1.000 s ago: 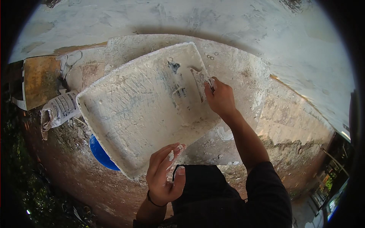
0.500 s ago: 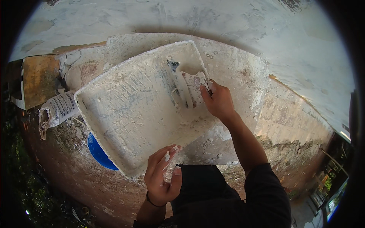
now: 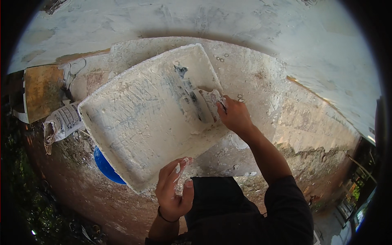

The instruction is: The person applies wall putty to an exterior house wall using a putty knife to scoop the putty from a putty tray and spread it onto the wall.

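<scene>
A large white rectangular tray (image 3: 134, 106) lies tilted across the board, its inside coated with pale wet plaster and dark streaks. My right hand (image 3: 236, 116) grips a putty knife (image 3: 209, 105) whose broad blade is smeared white. That blade rests against the plaster near the tray's right side; most of the handle is hidden in my fist. Close to the tray's near edge is my left hand (image 3: 173, 190), thumb apart from its fingers, white plaster on the fingertips. Nothing shows in its grasp, and I cannot tell whether it touches the rim.
Beneath the tray is a plaster-spattered board (image 3: 261, 77). A blue round container (image 3: 107, 165) shows partly under its left corner. To the left lie a crumpled printed sack (image 3: 63, 121) and a rusty brown panel (image 3: 43, 87). A plastered wall (image 3: 228, 20) runs along the far side.
The putty knife has moved down and slightly right along the tray's right side, uncovering more dark streaks. My left hand has hardly moved.
</scene>
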A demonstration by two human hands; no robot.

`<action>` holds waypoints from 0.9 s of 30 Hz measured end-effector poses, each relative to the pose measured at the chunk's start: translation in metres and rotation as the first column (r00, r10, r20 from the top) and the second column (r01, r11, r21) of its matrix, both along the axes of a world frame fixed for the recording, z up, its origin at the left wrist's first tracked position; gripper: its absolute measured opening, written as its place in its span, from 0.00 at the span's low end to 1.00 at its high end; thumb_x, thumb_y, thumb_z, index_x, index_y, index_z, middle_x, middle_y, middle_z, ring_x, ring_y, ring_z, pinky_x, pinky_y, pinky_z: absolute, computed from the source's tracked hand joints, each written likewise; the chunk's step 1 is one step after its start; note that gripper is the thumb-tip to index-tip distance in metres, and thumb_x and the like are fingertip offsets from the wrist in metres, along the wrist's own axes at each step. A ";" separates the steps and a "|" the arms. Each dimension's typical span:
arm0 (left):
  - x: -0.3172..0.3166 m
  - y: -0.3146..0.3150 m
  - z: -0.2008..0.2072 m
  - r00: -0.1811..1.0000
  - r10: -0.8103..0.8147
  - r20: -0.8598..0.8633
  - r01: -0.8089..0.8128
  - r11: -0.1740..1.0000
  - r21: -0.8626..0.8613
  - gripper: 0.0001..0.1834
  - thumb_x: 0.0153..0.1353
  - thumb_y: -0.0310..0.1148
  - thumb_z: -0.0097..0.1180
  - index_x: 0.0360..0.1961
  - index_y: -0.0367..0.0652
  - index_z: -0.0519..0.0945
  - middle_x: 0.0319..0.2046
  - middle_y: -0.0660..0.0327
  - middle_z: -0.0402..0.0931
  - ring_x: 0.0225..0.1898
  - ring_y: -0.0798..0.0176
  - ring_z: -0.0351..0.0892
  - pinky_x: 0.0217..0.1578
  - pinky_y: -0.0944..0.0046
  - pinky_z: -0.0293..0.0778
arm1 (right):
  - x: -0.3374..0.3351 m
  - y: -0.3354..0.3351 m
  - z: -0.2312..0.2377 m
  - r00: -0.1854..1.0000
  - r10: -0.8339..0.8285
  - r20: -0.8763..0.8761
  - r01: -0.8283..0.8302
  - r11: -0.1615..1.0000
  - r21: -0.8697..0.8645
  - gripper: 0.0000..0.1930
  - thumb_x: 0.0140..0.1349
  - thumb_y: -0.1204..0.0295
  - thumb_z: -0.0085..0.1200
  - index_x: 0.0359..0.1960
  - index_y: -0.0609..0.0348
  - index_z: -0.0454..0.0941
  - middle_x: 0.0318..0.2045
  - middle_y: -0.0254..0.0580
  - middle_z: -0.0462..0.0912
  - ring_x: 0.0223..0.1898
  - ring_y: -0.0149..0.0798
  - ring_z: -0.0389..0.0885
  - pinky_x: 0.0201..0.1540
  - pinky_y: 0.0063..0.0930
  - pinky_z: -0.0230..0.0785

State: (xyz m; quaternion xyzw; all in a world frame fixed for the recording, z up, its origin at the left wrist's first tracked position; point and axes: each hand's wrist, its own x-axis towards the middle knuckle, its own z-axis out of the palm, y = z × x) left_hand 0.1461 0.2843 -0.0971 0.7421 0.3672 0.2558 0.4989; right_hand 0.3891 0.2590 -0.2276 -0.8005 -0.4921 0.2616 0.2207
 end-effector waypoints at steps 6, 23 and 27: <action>0.003 -0.003 -0.002 1.000 0.005 -0.004 -0.005 1.000 -0.015 0.22 0.61 0.24 0.46 0.56 0.29 0.69 0.46 0.41 0.76 0.48 0.47 0.78 0.50 0.52 0.71 | -0.005 -0.005 0.014 0.990 -0.034 -0.137 0.040 0.998 0.043 0.11 0.60 0.68 0.55 0.32 0.67 0.75 0.17 0.55 0.75 0.21 0.56 0.76 0.25 0.41 0.68; 0.008 -0.008 -0.006 0.999 0.046 -0.004 -0.046 0.998 -0.044 0.21 0.61 0.24 0.46 0.56 0.29 0.69 0.46 0.42 0.76 0.48 0.48 0.77 0.51 0.52 0.71 | 0.002 -0.004 0.006 0.995 -0.021 -0.095 0.024 0.999 0.030 0.14 0.60 0.66 0.53 0.36 0.68 0.75 0.20 0.54 0.79 0.24 0.57 0.79 0.29 0.46 0.71; 0.011 -0.009 -0.011 0.999 0.041 -0.021 -0.041 0.998 -0.038 0.21 0.61 0.24 0.47 0.55 0.29 0.69 0.46 0.42 0.76 0.48 0.48 0.78 0.51 0.52 0.71 | -0.004 -0.001 0.001 0.997 0.009 -0.072 -0.009 1.000 0.006 0.13 0.60 0.67 0.54 0.34 0.68 0.75 0.18 0.55 0.77 0.22 0.56 0.78 0.26 0.44 0.70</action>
